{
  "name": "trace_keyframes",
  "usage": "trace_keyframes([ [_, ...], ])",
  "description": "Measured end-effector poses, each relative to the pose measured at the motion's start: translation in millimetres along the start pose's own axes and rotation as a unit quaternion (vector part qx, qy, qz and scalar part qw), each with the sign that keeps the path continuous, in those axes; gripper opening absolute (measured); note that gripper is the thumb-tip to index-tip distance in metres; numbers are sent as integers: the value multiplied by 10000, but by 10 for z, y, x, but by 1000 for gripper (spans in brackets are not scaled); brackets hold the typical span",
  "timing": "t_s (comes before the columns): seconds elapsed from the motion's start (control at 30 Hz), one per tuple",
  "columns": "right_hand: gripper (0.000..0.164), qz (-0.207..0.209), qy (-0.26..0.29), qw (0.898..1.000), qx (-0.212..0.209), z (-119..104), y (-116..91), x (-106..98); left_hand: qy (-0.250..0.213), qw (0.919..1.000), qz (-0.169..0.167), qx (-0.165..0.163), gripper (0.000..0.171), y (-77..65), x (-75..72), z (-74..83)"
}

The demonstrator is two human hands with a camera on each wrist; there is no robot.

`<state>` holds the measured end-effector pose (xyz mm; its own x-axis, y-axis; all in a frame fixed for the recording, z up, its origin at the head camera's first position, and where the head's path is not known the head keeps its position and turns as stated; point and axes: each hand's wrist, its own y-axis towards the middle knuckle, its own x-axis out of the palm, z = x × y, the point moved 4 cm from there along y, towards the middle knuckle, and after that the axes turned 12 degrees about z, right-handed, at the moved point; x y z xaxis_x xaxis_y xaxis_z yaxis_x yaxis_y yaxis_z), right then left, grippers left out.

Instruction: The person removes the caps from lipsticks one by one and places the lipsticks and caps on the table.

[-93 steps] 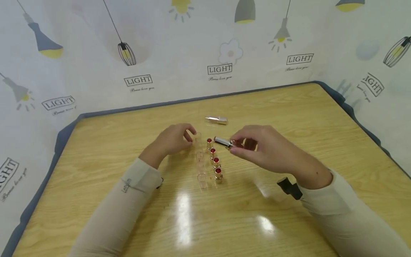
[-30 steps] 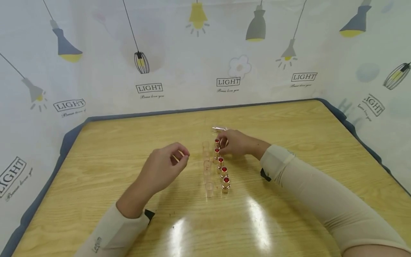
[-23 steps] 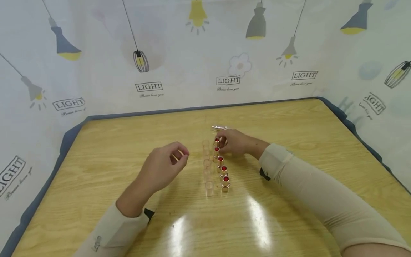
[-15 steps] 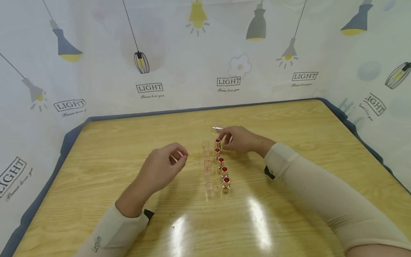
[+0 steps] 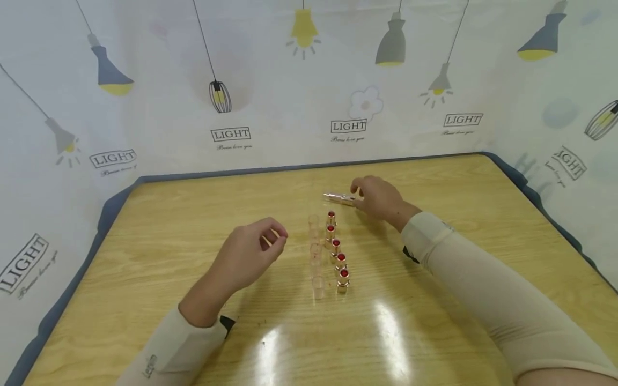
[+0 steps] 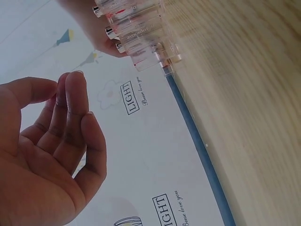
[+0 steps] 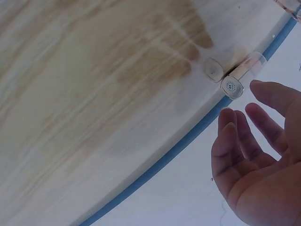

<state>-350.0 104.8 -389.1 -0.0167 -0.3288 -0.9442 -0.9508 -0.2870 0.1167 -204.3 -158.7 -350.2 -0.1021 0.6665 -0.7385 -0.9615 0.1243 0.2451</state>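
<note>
In the head view, my right hand [image 5: 380,199] is at the right end of a shiny lipstick tube [image 5: 339,199] lying on its side. The right wrist view has its thumb and fingers spread near the lipstick's round end [image 7: 232,87], gripping nothing. My left hand [image 5: 248,252] hovers left of the rows, fingers loosely bent and holding nothing. Several uncapped gold lipsticks [image 5: 343,281] with red tips stand upright in a line. Left of them runs a row of clear caps [image 5: 317,288]; the left wrist view also catches these clear caps [image 6: 141,35].
All of it is on a light wood table [image 5: 193,214] with a blue-grey edge. Behind rises a white wall covering [image 5: 285,107] printed with lamps. Small dark specks [image 5: 263,324] lie on the wood near my left wrist.
My right hand stood the lipstick it held at the row's far end, let go, and moved back to the lying one. My left hand drew away from the clear caps, then stayed still.
</note>
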Motion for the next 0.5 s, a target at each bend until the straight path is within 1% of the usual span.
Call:
trace_keyframes([
  [0.17,33,-12,-63,10000,-48,-28,58,47,-32,10000,3,-70,7,-6,-11,-10],
  [0.27,36,-126,-119,9998,41,-48,79,87,-38,9999,-50,-103,7,-12,-4,-16],
  [0.37,38,-158,-144,9997,143,-66,108,108,-17,9999,-90,-62,7,-6,7,-13],
  [0.5,33,-162,-126,9998,54,-82,103,137,20,9999,-93,-42,7,-13,27,6],
])
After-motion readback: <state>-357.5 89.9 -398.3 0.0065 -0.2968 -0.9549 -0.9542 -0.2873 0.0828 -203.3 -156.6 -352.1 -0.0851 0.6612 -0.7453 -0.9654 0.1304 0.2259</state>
